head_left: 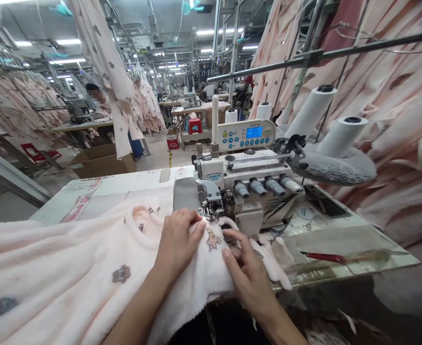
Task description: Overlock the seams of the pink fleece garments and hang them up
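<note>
A pale pink fleece garment (pixel 88 268) with small animal prints spreads over the left of the table and up to the overlock sewing machine (pixel 246 167). Just left of the presser foot (pixel 212 208), my left hand (pixel 178 235) pinches the fabric between thumb and fingers. My right hand (pixel 245 261) is on the right side of the same piece, thumb and bent fingers closed on its edge close below the foot. The neckline (pixel 142 223) lies left of my left hand. The fabric directly under the foot is partly hidden.
Red-handled snips (pixel 324 257) lie on the table at right, past some fabric scraps (pixel 275 254). White thread cones (pixel 343 136) stand behind the machine. A metal bar (pixel 268 64) crosses above. Garments hang on both sides; a person (pixel 97 98) sits at back left by a cardboard box (pixel 103 160).
</note>
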Demonstrator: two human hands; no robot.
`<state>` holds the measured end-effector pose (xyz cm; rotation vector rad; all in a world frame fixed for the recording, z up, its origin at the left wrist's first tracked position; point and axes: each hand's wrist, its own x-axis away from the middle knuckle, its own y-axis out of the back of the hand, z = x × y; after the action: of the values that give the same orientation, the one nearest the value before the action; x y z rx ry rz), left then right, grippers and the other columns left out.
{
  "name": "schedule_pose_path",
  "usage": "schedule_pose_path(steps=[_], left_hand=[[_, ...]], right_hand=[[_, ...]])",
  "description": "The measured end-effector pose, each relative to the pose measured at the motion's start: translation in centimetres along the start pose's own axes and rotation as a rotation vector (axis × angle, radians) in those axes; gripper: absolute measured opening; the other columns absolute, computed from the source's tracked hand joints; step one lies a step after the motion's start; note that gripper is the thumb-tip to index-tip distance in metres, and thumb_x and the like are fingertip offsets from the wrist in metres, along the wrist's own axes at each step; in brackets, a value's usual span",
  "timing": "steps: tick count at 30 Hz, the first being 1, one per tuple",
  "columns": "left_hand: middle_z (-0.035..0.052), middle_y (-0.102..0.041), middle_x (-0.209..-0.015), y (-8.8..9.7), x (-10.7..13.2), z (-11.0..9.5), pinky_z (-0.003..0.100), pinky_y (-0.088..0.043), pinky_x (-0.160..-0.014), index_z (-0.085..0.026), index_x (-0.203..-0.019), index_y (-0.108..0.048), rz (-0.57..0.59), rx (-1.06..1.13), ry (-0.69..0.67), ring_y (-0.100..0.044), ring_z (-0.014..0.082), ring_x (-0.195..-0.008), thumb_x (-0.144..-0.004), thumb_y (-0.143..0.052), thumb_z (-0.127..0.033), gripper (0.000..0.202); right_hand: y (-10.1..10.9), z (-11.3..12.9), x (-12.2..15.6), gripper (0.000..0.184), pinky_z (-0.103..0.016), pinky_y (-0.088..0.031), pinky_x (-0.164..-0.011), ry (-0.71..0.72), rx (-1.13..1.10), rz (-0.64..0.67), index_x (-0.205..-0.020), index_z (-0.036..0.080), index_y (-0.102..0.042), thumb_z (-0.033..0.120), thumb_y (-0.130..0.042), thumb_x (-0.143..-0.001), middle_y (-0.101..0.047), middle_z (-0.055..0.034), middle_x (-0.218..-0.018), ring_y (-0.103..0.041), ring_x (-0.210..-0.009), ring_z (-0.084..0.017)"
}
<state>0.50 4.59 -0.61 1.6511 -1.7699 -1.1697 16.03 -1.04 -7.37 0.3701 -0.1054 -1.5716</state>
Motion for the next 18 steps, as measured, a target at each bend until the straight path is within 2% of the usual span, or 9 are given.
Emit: schedule_pose_path(steps=[2, 3, 4, 6, 8, 10, 13, 15, 18], left_hand=[[0.0009, -0.059, -0.077, -0.1, -0.3, 0.0, 0.035, -0.038, -0.076, -0.019, -0.073, -0.056, 0.002, 0.001, -0.004, -0.054, 0.0201, -0.081, -0.084, -0.051, -0.027, 0.014], [0.0011, -0.059, -0.077, -0.2, -0.5, 0.0, 0.035, -0.038, -0.075, -0.019, -0.073, -0.055, 0.001, -0.003, -0.006, -0.054, 0.0202, -0.081, -0.084, -0.05, -0.027, 0.014], [0.0011, -0.059, -0.077, -0.3, -0.6, 0.0, 0.035, -0.038, -0.075, -0.019, -0.072, -0.055, -0.003, -0.006, -0.009, -0.054, 0.0203, -0.081, -0.084, -0.05, -0.027, 0.015], [0.0006, -0.059, -0.077, -0.3, -0.8, 0.0, 0.034, -0.038, -0.074, -0.019, -0.071, -0.054, -0.015, -0.01, -0.011, -0.054, 0.0198, -0.08, -0.084, -0.049, -0.026, 0.015], [-0.0003, -0.06, -0.075, -0.4, -1.0, 0.1, 0.034, -0.038, -0.074, -0.02, -0.07, -0.053, -0.022, -0.015, -0.01, -0.054, 0.0189, -0.078, -0.083, -0.049, -0.026, 0.016], [-0.0007, -0.058, -0.073, -0.5, -1.5, 0.2, 0.033, -0.037, -0.073, -0.02, -0.068, -0.053, -0.031, -0.044, -0.01, -0.054, 0.0184, -0.076, -0.083, -0.049, -0.025, 0.017], [-0.0004, -0.057, -0.071, -0.6, -2.7, 0.7, 0.031, -0.037, -0.07, -0.019, -0.065, -0.052, -0.062, -0.104, -0.015, -0.054, 0.0179, -0.074, -0.082, -0.049, -0.022, 0.017], [-0.0002, -0.057, -0.07, -0.5, -3.3, 1.0, 0.031, -0.038, -0.069, -0.019, -0.066, -0.054, -0.063, -0.129, -0.029, -0.054, 0.0177, -0.073, -0.081, -0.05, -0.021, 0.016], [0.0035, -0.061, -0.079, -0.1, -2.5, 0.7, 0.035, -0.039, -0.073, -0.019, -0.075, -0.06, -0.107, -0.229, -0.108, -0.054, 0.0213, -0.08, -0.084, -0.049, -0.023, 0.015]], right_hand=[[0.5, 0.3, -0.5, 0.038, -0.027, -0.048, -0.072, 0.098, 0.083, 0.055, -0.126, 0.026, -0.053, 0.024, -0.042, -0.09, -0.069, -0.0024, -0.084, -0.063, -0.073, -0.016], [0.7, 0.4, -0.8, 0.04, -0.029, -0.048, -0.08, 0.118, 0.103, 0.082, -0.126, 0.027, -0.055, 0.022, -0.041, -0.089, -0.07, -0.0042, -0.096, -0.064, -0.086, -0.018], [0.9, 0.6, -1.0, 0.041, -0.031, -0.047, -0.084, 0.114, 0.113, 0.097, -0.126, 0.027, -0.056, 0.021, -0.041, -0.089, -0.069, -0.0052, -0.104, -0.064, -0.094, -0.02], [1.0, 0.9, -1.5, 0.041, -0.032, -0.047, -0.083, 0.058, 0.102, 0.088, -0.126, 0.025, -0.056, 0.021, -0.04, -0.088, -0.069, -0.0065, -0.106, -0.064, -0.095, -0.021], [0.9, 1.0, -1.7, 0.039, -0.03, -0.049, -0.076, 0.003, 0.057, 0.053, -0.123, 0.023, -0.059, 0.023, -0.042, -0.088, -0.071, -0.0069, -0.099, -0.065, -0.085, -0.021], [0.6, 0.9, -2.0, 0.035, -0.026, -0.047, -0.063, -0.04, 0.005, 0.023, -0.118, 0.022, -0.061, 0.024, -0.044, -0.088, -0.071, -0.0046, -0.084, -0.063, -0.07, -0.018], [0.0, 0.6, -2.5, 0.027, -0.021, -0.034, -0.045, -0.094, -0.074, -0.019, -0.11, 0.02, -0.059, 0.027, -0.045, -0.088, -0.055, 0.0042, -0.054, -0.047, -0.048, -0.013], [-0.3, 0.4, -2.6, 0.023, -0.019, -0.028, -0.042, -0.116, -0.152, -0.04, -0.108, 0.021, -0.054, 0.03, -0.046, -0.088, -0.044, 0.0081, -0.048, -0.039, -0.044, -0.011], [-0.4, 0.4, -1.9, 0.027, -0.019, -0.029, -0.044, -0.146, -0.303, -0.036, -0.111, 0.022, -0.047, 0.032, -0.051, -0.087, -0.046, 0.0088, -0.053, -0.04, -0.047, -0.01]])
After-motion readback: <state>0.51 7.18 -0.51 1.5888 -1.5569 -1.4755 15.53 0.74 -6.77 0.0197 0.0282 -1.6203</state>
